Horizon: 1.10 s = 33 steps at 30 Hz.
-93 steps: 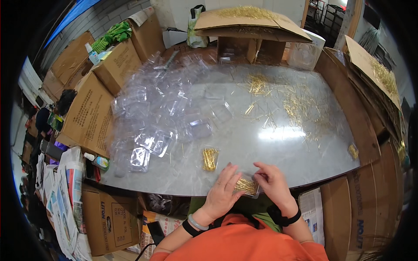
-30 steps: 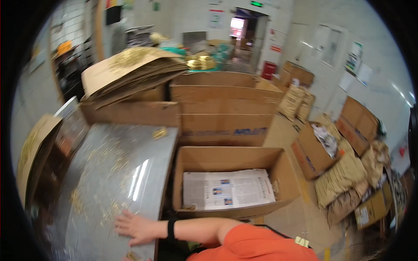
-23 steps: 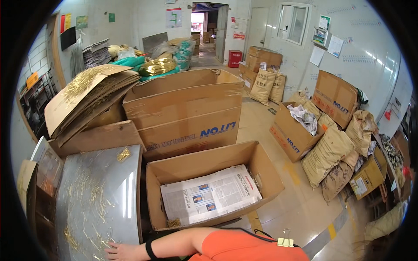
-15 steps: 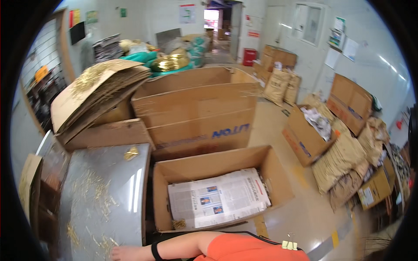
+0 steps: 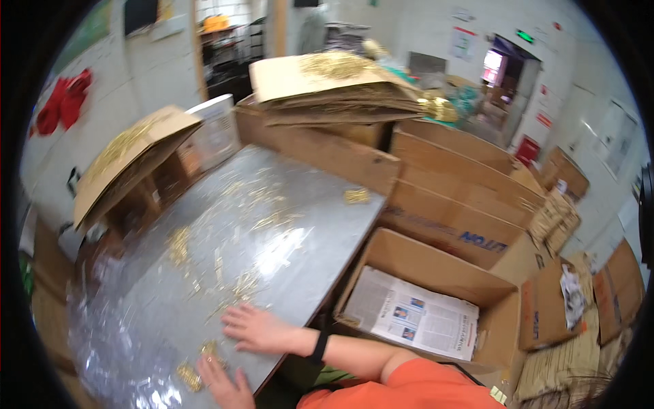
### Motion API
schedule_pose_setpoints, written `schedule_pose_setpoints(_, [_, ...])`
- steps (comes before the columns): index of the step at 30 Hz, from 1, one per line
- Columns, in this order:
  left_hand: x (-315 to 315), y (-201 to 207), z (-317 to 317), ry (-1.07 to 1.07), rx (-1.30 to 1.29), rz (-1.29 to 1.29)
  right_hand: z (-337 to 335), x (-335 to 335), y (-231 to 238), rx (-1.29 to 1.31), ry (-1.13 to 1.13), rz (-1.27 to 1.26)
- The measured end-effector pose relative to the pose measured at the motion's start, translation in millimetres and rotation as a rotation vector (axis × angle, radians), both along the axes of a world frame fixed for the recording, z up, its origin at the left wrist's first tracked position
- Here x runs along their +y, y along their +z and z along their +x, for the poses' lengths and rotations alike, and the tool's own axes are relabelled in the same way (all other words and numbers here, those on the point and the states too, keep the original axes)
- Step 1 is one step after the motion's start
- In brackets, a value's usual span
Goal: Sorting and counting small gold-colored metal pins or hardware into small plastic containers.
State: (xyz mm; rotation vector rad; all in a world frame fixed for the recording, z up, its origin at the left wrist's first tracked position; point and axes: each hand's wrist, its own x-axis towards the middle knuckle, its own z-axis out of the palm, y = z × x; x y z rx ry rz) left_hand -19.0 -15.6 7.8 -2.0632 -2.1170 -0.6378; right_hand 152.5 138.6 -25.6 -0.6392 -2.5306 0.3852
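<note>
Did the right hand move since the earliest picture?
Yes: the right hand moved in from the near edge of the table, toward loose gold pieces.

Blue capitals (image 5: 484, 241) mark a cardboard box (image 5: 456, 204), fine print blurs on a newspaper (image 5: 428, 319), a green sign (image 5: 524, 36) tops a doorway (image 5: 505, 92).

Worn on the head, the left of two side-by-side fisheye cameras looks down and outward over the grey table (image 5: 340, 232), straight edges bending toward the dark round rim. The right hand (image 5: 259, 329) and left hand (image 5: 225, 387) are close, low in the frame; the orange shirt (image 5: 409, 386) enters at the lower edge. The view reaches diagonally beyond, to a distant doorway (image 5: 501, 88) at upper right
</note>
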Motion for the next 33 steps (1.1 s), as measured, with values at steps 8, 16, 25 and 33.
schedule_pose_setpoints(8, [-23,0,4,-0.111,-0.166,0.109,12,-12,30,-0.203,-0.030,0.095])
schedule_pose_setpoints(16, [-60,2,-25,0.195,-0.191,0.103,6,-14,32,-0.170,-0.124,0.022])
schedule_pose_setpoints(25, [-39,14,-39,0.267,-0.075,-0.035,24,-15,41,-0.131,0.009,0.001])
schedule_pose_setpoints(33, [-28,-10,23,-0.346,-0.375,0.128,35,-6,36,-0.023,0.118,-0.010])
